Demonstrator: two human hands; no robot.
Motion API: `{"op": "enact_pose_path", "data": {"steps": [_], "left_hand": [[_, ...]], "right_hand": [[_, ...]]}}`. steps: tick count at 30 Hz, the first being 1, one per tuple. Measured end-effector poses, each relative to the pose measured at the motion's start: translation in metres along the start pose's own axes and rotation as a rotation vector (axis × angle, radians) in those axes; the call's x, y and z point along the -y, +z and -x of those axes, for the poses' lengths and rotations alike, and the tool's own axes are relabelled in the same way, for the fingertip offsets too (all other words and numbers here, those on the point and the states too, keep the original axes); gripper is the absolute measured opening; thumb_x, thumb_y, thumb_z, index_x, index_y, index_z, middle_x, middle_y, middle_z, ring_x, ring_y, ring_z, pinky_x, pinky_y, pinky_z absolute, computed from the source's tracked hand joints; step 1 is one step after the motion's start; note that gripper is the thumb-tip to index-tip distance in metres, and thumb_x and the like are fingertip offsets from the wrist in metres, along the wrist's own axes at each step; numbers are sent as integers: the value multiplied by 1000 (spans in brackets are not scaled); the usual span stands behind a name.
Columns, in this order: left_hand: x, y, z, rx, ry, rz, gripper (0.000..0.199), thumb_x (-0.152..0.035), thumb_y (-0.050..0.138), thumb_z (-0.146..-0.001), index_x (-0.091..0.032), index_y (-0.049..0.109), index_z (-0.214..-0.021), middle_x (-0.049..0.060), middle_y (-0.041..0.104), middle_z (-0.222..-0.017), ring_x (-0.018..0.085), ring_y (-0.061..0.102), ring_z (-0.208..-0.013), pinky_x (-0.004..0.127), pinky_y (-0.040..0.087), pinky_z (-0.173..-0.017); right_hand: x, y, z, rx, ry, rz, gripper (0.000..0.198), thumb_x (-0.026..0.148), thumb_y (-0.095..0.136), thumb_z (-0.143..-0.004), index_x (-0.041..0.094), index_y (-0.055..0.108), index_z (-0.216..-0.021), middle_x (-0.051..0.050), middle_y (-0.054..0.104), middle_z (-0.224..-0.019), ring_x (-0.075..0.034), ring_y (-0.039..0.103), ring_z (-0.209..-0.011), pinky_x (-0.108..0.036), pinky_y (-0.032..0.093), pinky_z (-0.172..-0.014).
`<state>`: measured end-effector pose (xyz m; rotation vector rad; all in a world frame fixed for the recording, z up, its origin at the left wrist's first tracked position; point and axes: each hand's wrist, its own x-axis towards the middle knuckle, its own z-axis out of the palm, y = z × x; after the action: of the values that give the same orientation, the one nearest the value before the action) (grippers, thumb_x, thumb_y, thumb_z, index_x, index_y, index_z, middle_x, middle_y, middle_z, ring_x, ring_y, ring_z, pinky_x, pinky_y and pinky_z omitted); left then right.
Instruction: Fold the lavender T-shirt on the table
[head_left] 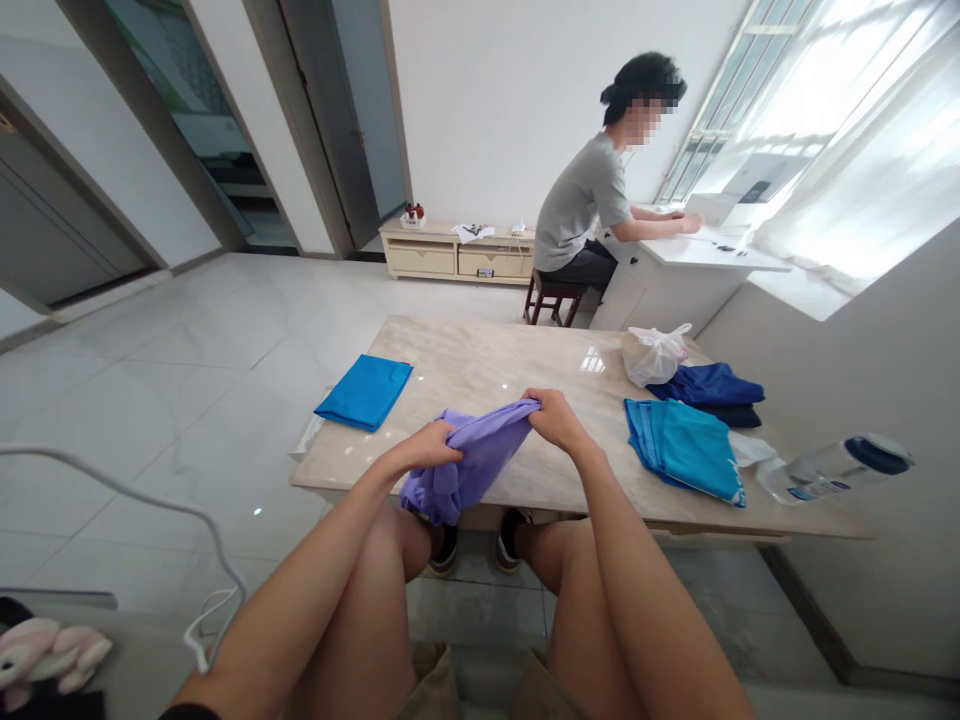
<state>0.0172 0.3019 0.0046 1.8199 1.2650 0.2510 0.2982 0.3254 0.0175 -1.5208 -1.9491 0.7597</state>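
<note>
A crumpled purple cloth (487,450), perhaps a garment, is stretched between my hands above the near edge of the marble-look table (480,355). My left hand (431,445) is closed on its left part, where the fabric bunches and hangs down over the table edge. At the upper right corner, my right hand (555,415) pinches the cloth and pulls it taut. Left of it lies a neatly folded blue cloth (365,392). Several folded light-blue cloths (682,445) are stacked on the table to the right of my right hand.
Behind the light-blue stack are dark blue folded clothes (709,385) and a white plastic bag (654,352). A clear bottle (832,470) with a blue lid stands at the right end. Another person (589,190) sits at a white desk (690,250). A white cable (150,495) hangs at left.
</note>
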Motion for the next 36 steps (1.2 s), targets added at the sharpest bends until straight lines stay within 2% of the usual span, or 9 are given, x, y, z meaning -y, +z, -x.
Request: {"op": "enact_pose_path", "data": {"steps": [4, 7, 10, 13, 18, 22, 27, 32, 36], "left_hand": [[6, 0, 16, 257, -155, -105, 12, -32, 62, -64, -22, 56, -67, -1, 59, -69, 17, 51, -64, 28, 35, -57], [8, 0, 23, 339, -200, -130, 10, -31, 63, -64, -22, 62, -68, 0, 64, -70, 19, 55, -64, 29, 37, -56], [-7, -19, 12, 188, -127, -215, 4, -25, 64, -65, -21, 64, -64, 3, 68, -69, 22, 61, -67, 30, 41, -61], [-49, -60, -8, -28, -62, -423, 7, -17, 65, -71, -19, 72, -71, 7, 73, -74, 25, 68, -74, 30, 45, -68], [-136, -128, -14, -701, 33, -686, 34, -15, 60, -89, -20, 79, -117, 12, 81, -113, 29, 72, -109, 33, 51, -92], [-160, -129, 3, -872, 90, -733, 34, -14, 55, -96, -19, 76, -123, 13, 78, -123, 32, 70, -119, 39, 50, -103], [-112, -81, -4, -744, 47, -785, 34, -13, 56, -96, -18, 79, -121, 17, 79, -118, 34, 71, -118, 43, 50, -107], [-36, -30, -35, -434, -66, -726, 43, -3, 57, -90, -17, 82, -122, 20, 80, -119, 35, 75, -116, 39, 53, -100], [0, -12, -48, -205, -65, -644, 37, 2, 61, -83, -20, 83, -103, 18, 81, -110, 34, 76, -113, 36, 52, -97]], "right_hand": [[-7, -7, 11, 476, 190, 47, 10, 16, 58, -73, 19, 63, -65, -1, 64, -64, -15, 52, -61, -27, 35, -57], [-11, -10, 17, 579, 227, 88, 13, 22, 62, -76, 19, 61, -64, -2, 66, -66, -15, 53, -60, -29, 35, -57], [-2, -18, 9, 418, 146, 135, 17, 22, 58, -82, 19, 66, -67, -6, 74, -75, -19, 63, -69, -30, 41, -62], [19, -45, -17, 117, 58, 266, 20, 22, 58, -87, 18, 73, -75, -10, 78, -85, -24, 69, -81, -31, 45, -71], [67, -111, -54, -447, -121, 337, 32, 21, 59, -88, 20, 79, -112, -11, 80, -109, -29, 69, -100, -34, 49, -85], [86, -129, -48, -595, -275, 364, 35, 16, 58, -86, 18, 78, -114, -12, 77, -109, -30, 64, -107, -37, 50, -92], [52, -81, -22, -414, -227, 424, 36, 8, 61, -84, 17, 79, -114, -13, 78, -109, -30, 65, -108, -36, 48, -95], [-13, -20, -16, 15, -75, 469, 35, 3, 62, -84, 18, 83, -108, -14, 82, -110, -28, 71, -106, -32, 47, -90], [-42, 1, -19, 337, 3, 449, 31, 1, 64, -80, 21, 85, -90, -9, 83, -97, -24, 75, -93, -28, 47, -80]]}}
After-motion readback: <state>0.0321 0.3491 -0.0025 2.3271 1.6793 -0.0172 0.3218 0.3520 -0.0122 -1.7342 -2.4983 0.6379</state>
